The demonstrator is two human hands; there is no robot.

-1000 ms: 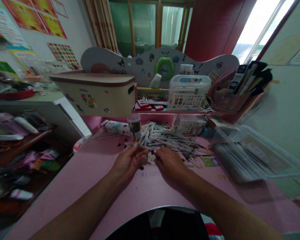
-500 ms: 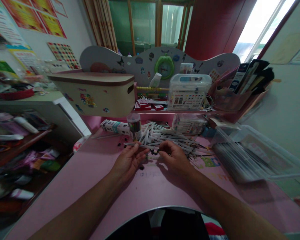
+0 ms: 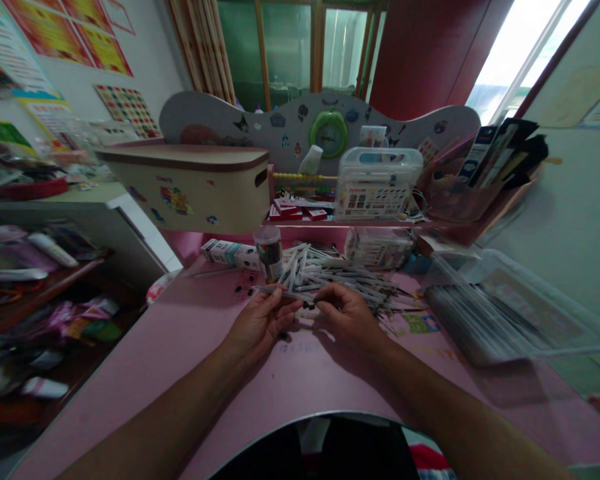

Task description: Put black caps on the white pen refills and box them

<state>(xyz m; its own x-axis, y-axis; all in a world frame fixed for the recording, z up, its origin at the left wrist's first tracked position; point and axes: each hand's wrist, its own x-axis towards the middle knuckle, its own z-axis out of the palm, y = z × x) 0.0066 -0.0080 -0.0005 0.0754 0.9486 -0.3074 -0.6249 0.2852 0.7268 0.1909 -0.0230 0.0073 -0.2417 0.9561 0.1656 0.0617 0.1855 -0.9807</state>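
Observation:
My left hand (image 3: 260, 323) is closed around a slim pale pen-like stick (image 3: 291, 294), which lies across its fingers and points toward my right hand. With thumb and forefinger, my right hand (image 3: 350, 319) pinches a small black piece at the stick's right end; whether the two touch is too small to tell. Several small black pieces (image 3: 309, 305) show between the hands, on the pink desk (image 3: 190, 373). Just behind my hands lies a loose pile of similar pale sticks (image 3: 305, 270). A clear cylindrical tub (image 3: 269, 253) stands behind my left hand.
A clear open bin (image 3: 545, 333) holding dark-and-grey sticks stands on the right. At the back are a long printed box (image 3: 230, 253), a clear plastic case (image 3: 380, 248) and a raised shelf with a cream storage box (image 3: 190, 193) and a handled case (image 3: 377, 187).
My right hand has shifted slightly left, and my left fingers have moved slightly right, closing the gap between the hands. The stick stays in my left hand.

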